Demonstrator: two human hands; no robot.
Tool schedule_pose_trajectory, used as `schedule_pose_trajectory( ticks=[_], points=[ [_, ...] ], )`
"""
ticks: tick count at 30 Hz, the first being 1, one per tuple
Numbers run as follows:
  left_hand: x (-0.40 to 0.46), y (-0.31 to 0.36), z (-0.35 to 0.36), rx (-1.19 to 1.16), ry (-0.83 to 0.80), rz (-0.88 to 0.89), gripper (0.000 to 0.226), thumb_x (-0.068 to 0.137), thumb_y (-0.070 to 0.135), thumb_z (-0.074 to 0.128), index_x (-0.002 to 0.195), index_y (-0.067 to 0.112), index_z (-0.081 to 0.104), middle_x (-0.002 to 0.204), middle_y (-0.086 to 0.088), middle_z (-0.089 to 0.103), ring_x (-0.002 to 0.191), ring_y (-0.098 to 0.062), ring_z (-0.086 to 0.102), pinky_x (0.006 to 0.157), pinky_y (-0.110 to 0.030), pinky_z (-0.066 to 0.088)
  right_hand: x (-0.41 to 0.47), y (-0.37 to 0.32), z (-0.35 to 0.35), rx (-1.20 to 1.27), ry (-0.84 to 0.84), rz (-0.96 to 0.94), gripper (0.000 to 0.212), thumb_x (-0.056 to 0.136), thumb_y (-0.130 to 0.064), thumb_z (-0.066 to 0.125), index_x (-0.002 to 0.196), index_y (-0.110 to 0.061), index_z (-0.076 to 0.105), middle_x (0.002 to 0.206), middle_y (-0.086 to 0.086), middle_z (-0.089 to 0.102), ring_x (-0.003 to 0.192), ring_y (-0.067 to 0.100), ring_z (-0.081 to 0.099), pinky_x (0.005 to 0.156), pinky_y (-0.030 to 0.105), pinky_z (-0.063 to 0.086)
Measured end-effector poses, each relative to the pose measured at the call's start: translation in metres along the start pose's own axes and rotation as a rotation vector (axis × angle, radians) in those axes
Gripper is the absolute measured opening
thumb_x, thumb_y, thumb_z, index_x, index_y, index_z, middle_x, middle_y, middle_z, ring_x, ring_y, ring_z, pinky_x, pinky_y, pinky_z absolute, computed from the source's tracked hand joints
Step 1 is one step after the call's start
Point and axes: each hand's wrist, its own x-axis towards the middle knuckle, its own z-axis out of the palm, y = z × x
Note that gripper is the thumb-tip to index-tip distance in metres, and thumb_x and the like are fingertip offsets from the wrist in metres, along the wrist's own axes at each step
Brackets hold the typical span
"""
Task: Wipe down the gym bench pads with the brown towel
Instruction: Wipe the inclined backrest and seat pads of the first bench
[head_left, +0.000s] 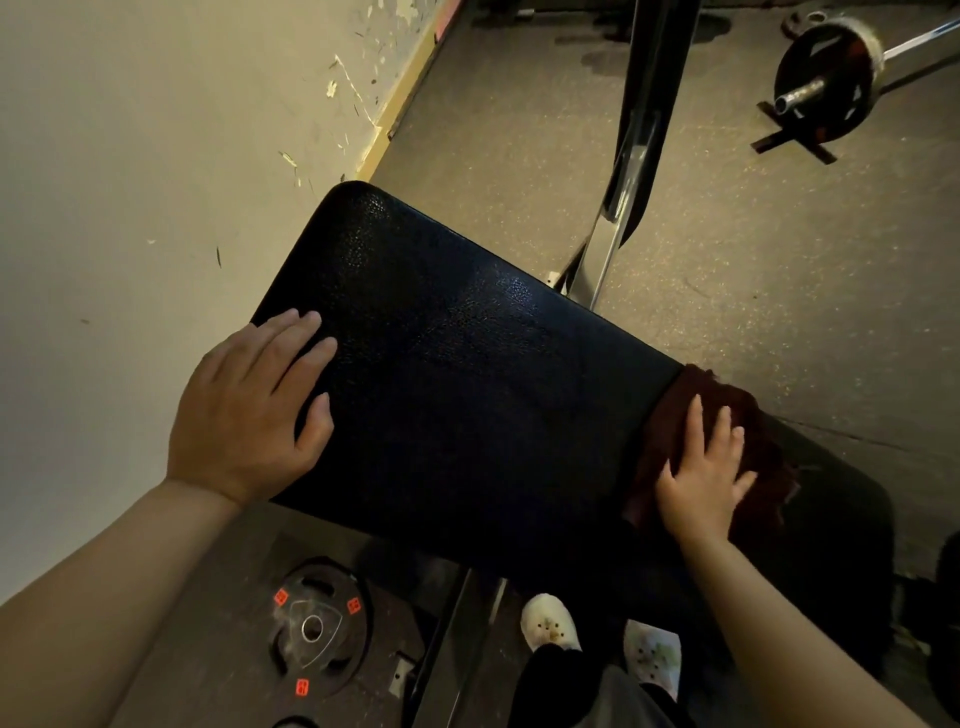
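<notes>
Pressing flat on the brown towel (727, 447), the right hand (701, 478) has fingers straight and spread, nothing clamped. Towel lies across the gap where the black bench pad (457, 364) meets the second pad (831, 519), draped over both edges. Left hand (249, 410) rests open on the near-left corner of the bench pad, fingers extended, holding nothing. Hands well apart. Weight plate (317, 629) on floor below; loaded barbell (826, 88) far right

Weight plate (315, 629) on floor; barbell (831, 85) beyond.
</notes>
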Motion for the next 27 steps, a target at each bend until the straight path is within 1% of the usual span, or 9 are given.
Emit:
schedule_pose_trajectory(
  ticks=[2, 4, 6, 10, 14, 17, 20, 25, 27],
  points=[
    [0.0, -0.001, 0.0, 0.017, 0.01, 0.01, 0.044, 0.092, 0.024, 0.044, 0.124, 0.0, 0.063, 0.135, -0.02, 0.058, 0.127, -0.038, 0.053, 0.098, -0.051, 0.044, -0.021, -0.01, 0.008, -0.015, 0.006, -0.148, 0.08, 0.092, -0.035, 0.053, 0.156, -0.034, 0.006, 0.166, 0.008, -0.002, 0.151, 0.031, -0.006, 0.115, 0.068, 0.0],
    [0.001, -0.002, 0.0, 0.02, 0.015, 0.012, 0.044, 0.093, 0.024, 0.044, 0.124, 0.0, 0.063, 0.136, -0.02, 0.058, 0.127, -0.037, 0.053, 0.098, -0.051, 0.044, -0.044, -0.024, 0.014, -0.028, 0.025, -0.299, 0.083, 0.082, -0.047, 0.045, 0.156, -0.031, 0.012, 0.164, 0.014, 0.009, 0.15, 0.035, 0.001, 0.111, 0.071, 0.004],
    [0.001, -0.002, 0.0, 0.017, 0.017, 0.012, 0.043, 0.093, 0.024, 0.044, 0.124, 0.0, 0.063, 0.135, -0.02, 0.058, 0.127, -0.037, 0.053, 0.098, -0.051, 0.045, -0.065, -0.048, 0.02, -0.056, 0.043, -0.43, 0.082, 0.077, -0.051, 0.043, 0.153, -0.027, 0.021, 0.16, 0.016, 0.017, 0.147, 0.038, 0.008, 0.107, 0.073, 0.009],
    [0.0, 0.0, -0.001, 0.03, 0.026, 0.016, 0.043, 0.092, 0.024, 0.044, 0.124, 0.001, 0.063, 0.136, -0.019, 0.059, 0.127, -0.036, 0.053, 0.098, -0.05, 0.045, -0.081, -0.102, 0.026, -0.073, 0.066, -0.607, 0.08, 0.079, -0.057, 0.043, 0.152, -0.029, 0.024, 0.158, 0.014, 0.017, 0.142, 0.044, 0.014, 0.107, 0.075, 0.011],
    [0.002, 0.0, -0.001, 0.026, 0.02, -0.001, 0.044, 0.092, 0.025, 0.044, 0.124, 0.002, 0.064, 0.136, -0.019, 0.058, 0.128, -0.036, 0.054, 0.098, -0.05, 0.045, -0.063, -0.16, 0.016, -0.077, 0.058, -0.76, 0.074, 0.085, -0.062, 0.037, 0.152, -0.033, 0.026, 0.16, 0.014, 0.024, 0.14, 0.049, 0.025, 0.109, 0.075, 0.008],
    [0.002, 0.001, -0.003, 0.021, 0.004, -0.007, 0.045, 0.091, 0.025, 0.045, 0.125, 0.001, 0.064, 0.137, -0.019, 0.058, 0.129, -0.035, 0.053, 0.098, -0.049, 0.044, -0.034, -0.21, 0.004, -0.082, 0.057, -0.821, 0.074, 0.088, -0.065, 0.032, 0.155, -0.034, 0.023, 0.162, 0.011, 0.021, 0.144, 0.047, 0.022, 0.111, 0.075, 0.005],
    [0.001, 0.002, -0.003, 0.033, 0.001, 0.001, 0.045, 0.091, 0.026, 0.046, 0.126, 0.002, 0.063, 0.137, -0.019, 0.058, 0.13, -0.034, 0.051, 0.1, -0.049, 0.043, -0.02, -0.231, 0.002, -0.056, 0.088, -0.827, 0.073, 0.09, -0.065, 0.03, 0.156, -0.033, 0.021, 0.164, 0.007, 0.017, 0.149, 0.037, 0.014, 0.114, 0.069, 0.002],
    [0.001, 0.001, -0.002, 0.025, -0.021, -0.006, 0.044, 0.091, 0.026, 0.048, 0.126, 0.004, 0.064, 0.138, -0.016, 0.058, 0.13, -0.033, 0.052, 0.102, -0.047, 0.043, -0.027, -0.211, 0.008, -0.002, 0.141, -0.831, 0.068, 0.093, -0.052, 0.035, 0.156, -0.026, 0.024, 0.162, 0.007, 0.024, 0.149, 0.032, 0.019, 0.119, 0.061, 0.009],
    [-0.001, 0.001, -0.001, 0.028, -0.002, -0.012, 0.044, 0.092, 0.026, 0.048, 0.125, 0.004, 0.066, 0.138, -0.015, 0.058, 0.13, -0.033, 0.053, 0.102, -0.047, 0.044, -0.042, -0.189, 0.014, -0.017, 0.149, -0.857, 0.068, 0.093, -0.049, 0.037, 0.155, -0.025, 0.022, 0.163, 0.008, 0.021, 0.15, 0.031, 0.017, 0.118, 0.061, 0.011]
  ],
)
